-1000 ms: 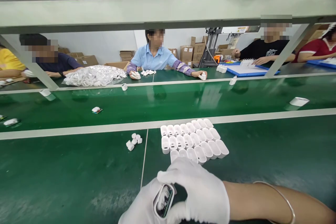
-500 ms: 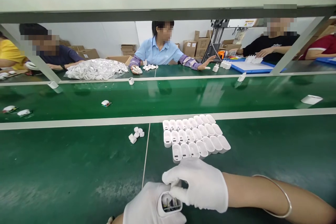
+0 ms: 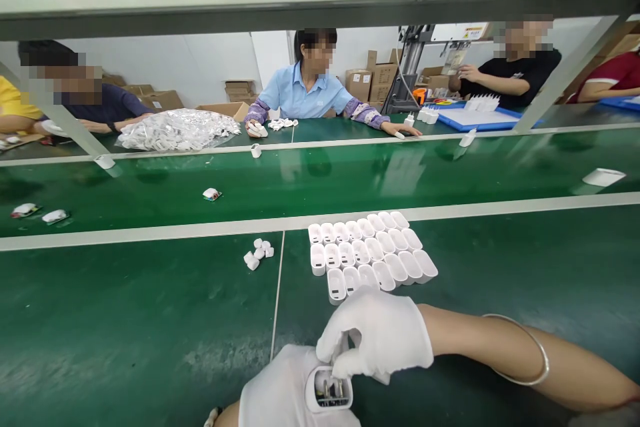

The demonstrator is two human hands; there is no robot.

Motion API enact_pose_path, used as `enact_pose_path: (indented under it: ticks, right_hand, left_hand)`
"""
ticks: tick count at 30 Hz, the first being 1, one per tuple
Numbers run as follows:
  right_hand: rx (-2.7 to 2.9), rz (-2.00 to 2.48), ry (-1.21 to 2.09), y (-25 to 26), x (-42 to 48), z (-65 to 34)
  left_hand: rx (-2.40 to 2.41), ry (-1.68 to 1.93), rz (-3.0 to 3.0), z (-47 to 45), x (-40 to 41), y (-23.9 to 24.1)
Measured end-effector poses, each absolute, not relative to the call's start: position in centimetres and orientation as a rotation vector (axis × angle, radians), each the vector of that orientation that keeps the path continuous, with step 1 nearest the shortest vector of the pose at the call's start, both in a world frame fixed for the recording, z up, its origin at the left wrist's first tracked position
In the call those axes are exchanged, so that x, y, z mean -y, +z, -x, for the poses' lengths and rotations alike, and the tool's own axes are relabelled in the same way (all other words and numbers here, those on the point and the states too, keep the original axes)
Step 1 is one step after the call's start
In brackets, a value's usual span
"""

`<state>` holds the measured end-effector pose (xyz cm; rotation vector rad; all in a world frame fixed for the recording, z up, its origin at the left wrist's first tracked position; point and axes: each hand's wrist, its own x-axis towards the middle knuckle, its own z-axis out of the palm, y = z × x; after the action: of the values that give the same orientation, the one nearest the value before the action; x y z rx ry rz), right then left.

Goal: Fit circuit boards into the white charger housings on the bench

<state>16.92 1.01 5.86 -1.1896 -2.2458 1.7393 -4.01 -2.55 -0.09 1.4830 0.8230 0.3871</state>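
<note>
A white plastic charger housing (image 3: 330,407), its open end facing up, sits in my white-gloved left hand (image 3: 280,387) low in the view. Inside it I see a circuit board with metal prongs (image 3: 334,389). My gloved right hand (image 3: 377,337) is closed at the housing's far end, thumb at the rim and index finger curled beyond it. Its fingertips partly cover that end. Just past my right hand stand three rows of open white housings (image 3: 373,250), close together. To their left lies a small pile of white caps or blocks (image 3: 259,253).
Beyond a pale rail (image 3: 150,233) runs a green conveyor belt (image 3: 320,180) carrying scattered small boards (image 3: 212,194) and white housings. Across it sit several co-workers, one in a blue shirt (image 3: 313,93). A bag of white parts (image 3: 180,130) and a blue tray (image 3: 475,121) lie there. A beam crosses overhead.
Both my hands keep hold of the housing, shifted slightly right in view. Boards on the belt have moved a little right. The blue-shirted co-worker's hand has lowered to the table.
</note>
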Motion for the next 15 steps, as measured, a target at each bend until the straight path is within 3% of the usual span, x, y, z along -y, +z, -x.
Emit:
enact_pose_path:
  ticks: [5, 10, 15]
  right_hand:
    - [2.537, 0.969, 1.284, 4.9, -0.5, -15.9]
    - [2.735, 0.852, 1.138, 5.3, 0.6, -14.9]
    - [2.475, 0.851, 1.434, 6.4, -0.4, -15.7]
  left_hand:
    - [-0.931, 0.323, -1.624, 3.6, 3.0, 1.7]
    - [-1.038, 0.285, -1.714, 3.3, 4.0, 2.6]
    - [-1.09, 0.307, -1.79, 3.3, 3.9, 2.7]
